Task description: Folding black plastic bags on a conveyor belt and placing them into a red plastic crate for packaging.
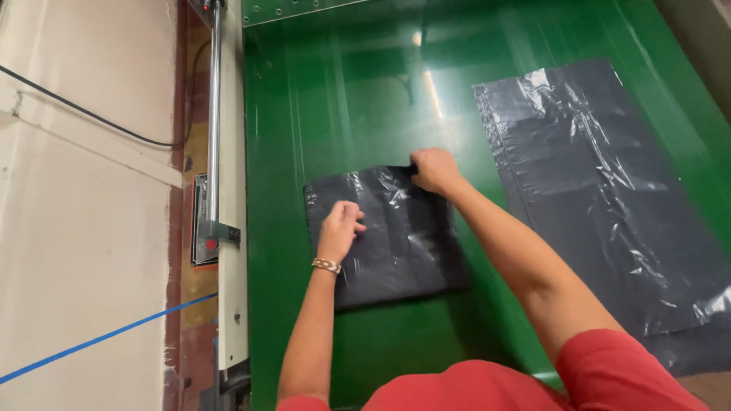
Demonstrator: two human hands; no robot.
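Your red sleeves [533, 384] fill the bottom edge, cut off by the frame, and hide the near strip of the desk [343, 91]. Your left hand [339, 228] rests with loosely curled fingers on a folded black plastic bag [396, 243], gripping nothing that shows; a bracelet [327, 265] circles that wrist. Your right hand [434, 169] is closed on the bag's far edge, though the fingertips are tucked under, so you cannot see how much plastic they pinch. To the right, apart from the folded bag, a larger dark plastic sheet [601, 190] lies flat, its lower corner running out of view. Glare streaks the glossy green desk. Along its left side stands a metal rail [215, 114], then a pale wall [84, 228] crossed by a black cable [76, 106] and a blue line [106, 339].
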